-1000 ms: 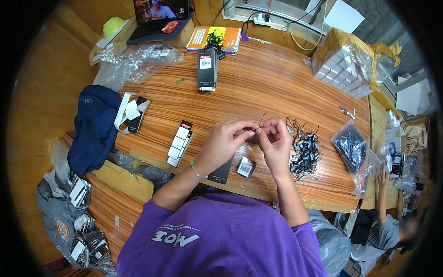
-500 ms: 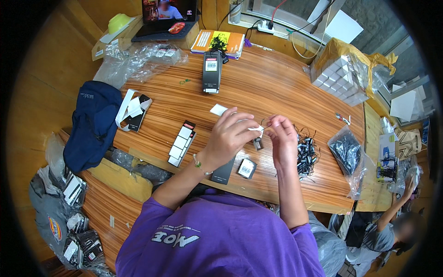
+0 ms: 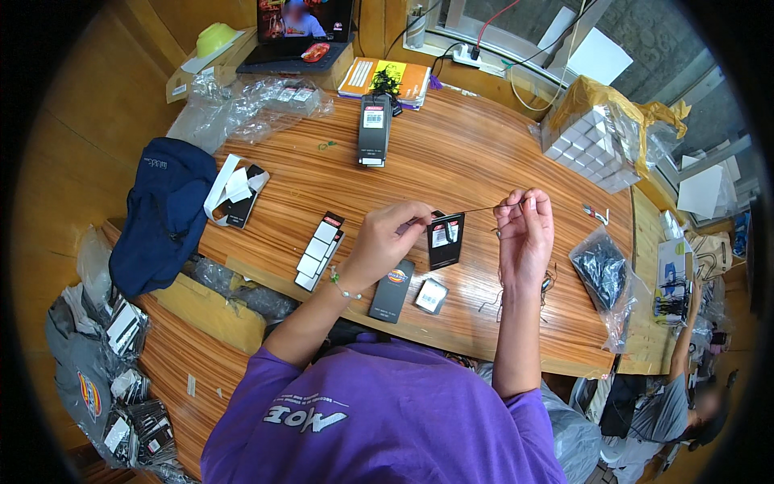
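My left hand (image 3: 393, 239) pinches one end of a thin black cord (image 3: 476, 211), right by a black hang tag (image 3: 443, 256) with a white barcode label. The tag hangs below the cord, just right of the left fingertips. My right hand (image 3: 524, 230) pinches the cord's other end, so it runs taut between the hands. Beneath them on the table lie a black card (image 3: 389, 302) with a round emblem and a small stack of white barcode stickers (image 3: 431, 296). Black cards with blank white labels (image 3: 314, 256) lie left of my left wrist. Loose black cords (image 3: 549, 279) are mostly behind my right forearm.
A stack of black tags (image 3: 372, 145) stands at mid-back near notebooks (image 3: 411, 77) and a laptop (image 3: 302, 48). To the left lies a navy bag (image 3: 165, 218); to the right, a bag of black cords (image 3: 601, 270) and wrapped white boxes (image 3: 592, 141). A person (image 3: 665, 407) works at far right.
My hands have moved apart, the right one up and outward, drawing the cord straight. The white piece at my fingertips no longer shows; the black tag now hangs in view.
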`<state>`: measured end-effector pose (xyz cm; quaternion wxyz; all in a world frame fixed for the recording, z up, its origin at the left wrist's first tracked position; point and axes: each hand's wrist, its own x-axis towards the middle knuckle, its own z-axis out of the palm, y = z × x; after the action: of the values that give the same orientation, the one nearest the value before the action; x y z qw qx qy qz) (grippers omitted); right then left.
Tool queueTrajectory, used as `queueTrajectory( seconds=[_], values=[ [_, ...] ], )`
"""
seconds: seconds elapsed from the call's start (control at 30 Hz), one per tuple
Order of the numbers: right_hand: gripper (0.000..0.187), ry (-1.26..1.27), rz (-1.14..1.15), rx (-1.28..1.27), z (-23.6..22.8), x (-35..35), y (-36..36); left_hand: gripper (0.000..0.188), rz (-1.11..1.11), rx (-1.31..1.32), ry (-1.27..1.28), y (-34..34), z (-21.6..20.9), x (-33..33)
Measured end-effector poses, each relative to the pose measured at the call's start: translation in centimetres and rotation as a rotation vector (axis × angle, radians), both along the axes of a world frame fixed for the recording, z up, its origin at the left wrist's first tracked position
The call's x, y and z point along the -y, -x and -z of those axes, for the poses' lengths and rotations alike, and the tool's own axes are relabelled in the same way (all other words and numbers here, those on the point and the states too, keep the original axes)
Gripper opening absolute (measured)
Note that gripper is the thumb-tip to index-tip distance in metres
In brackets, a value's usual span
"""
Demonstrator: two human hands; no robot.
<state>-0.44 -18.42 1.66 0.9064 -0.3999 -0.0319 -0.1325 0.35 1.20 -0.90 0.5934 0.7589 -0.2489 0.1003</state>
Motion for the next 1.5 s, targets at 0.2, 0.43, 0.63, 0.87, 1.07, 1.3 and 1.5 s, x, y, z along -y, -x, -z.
queueTrajectory(
  seconds=[0.2, 0.43, 0.63, 0.87, 1.07, 1.3, 1.5],
  values=[
    [0.006, -0.06, -0.117, 0.067, -0.8, -0.3, 0.3, 0.008, 0.191, -0.325, 0.215, 0.0, -0.6, 0.6],
    [0.007, -0.113, -0.205, 0.081, -1.3, -1.0, 0.5, 0.016, 0.258, -0.363, 0.293, 0.0, 0.6, 1.7],
    [0.007, -0.133, -0.232, 0.073, -1.7, -1.4, 0.9, 0.02, 0.244, -0.225, 0.072, 0.5, -0.9, 1.5],
    [0.008, -0.005, -0.15, 0.044, -1.9, -0.8, 1.1, 0.02, 0.137, 0.055, 0.004, -0.3, -0.9, 1.5],
    [0.009, -0.018, -0.151, 0.043, -2.3, -1.5, 1.3, 0.021, 0.107, 0.13, -0.147, 0.3, -1.2, 1.8],
    [0.009, -0.023, -0.131, 0.018, -2.1, -1.5, 1.4, 0.021, 0.167, 0.149, -0.1, 0.9, -1.1, 2.6],
    [0.009, 0.06, -0.09, 0.01, -1.4, -0.9, 1.3, 0.014, 0.12, -0.163, 0.194, 1.0, -1.1, 2.5]
  ],
)
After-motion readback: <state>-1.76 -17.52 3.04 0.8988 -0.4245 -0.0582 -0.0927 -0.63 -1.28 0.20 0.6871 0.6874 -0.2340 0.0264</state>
